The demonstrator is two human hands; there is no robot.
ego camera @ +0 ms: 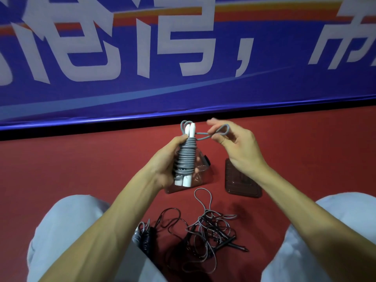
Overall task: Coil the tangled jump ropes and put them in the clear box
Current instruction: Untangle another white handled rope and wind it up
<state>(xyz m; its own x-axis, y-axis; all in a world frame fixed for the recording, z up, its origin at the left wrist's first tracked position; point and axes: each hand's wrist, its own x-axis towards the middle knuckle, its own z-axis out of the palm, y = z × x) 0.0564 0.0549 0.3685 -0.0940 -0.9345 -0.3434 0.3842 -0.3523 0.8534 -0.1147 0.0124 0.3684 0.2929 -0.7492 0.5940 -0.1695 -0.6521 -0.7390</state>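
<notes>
My left hand point(165, 163) grips a grey jump rope point(185, 157) wound in tight turns round its two white handles, held upright above the floor. My right hand point(236, 145) pinches the last free loop of that grey cord just right of the handle tops. Behind the bundle the clear box point(201, 176) stands on the red floor, partly hidden by my left hand and the rope. A tangled heap of dark and grey ropes point(209, 231) lies between my knees, with a small coiled bundle point(143, 237) at its left.
The box's lid point(242, 180) lies flat on the red floor to the right of the box. A blue banner wall point(183, 58) closes off the floor just behind. My knees point(67, 231) flank the rope heap.
</notes>
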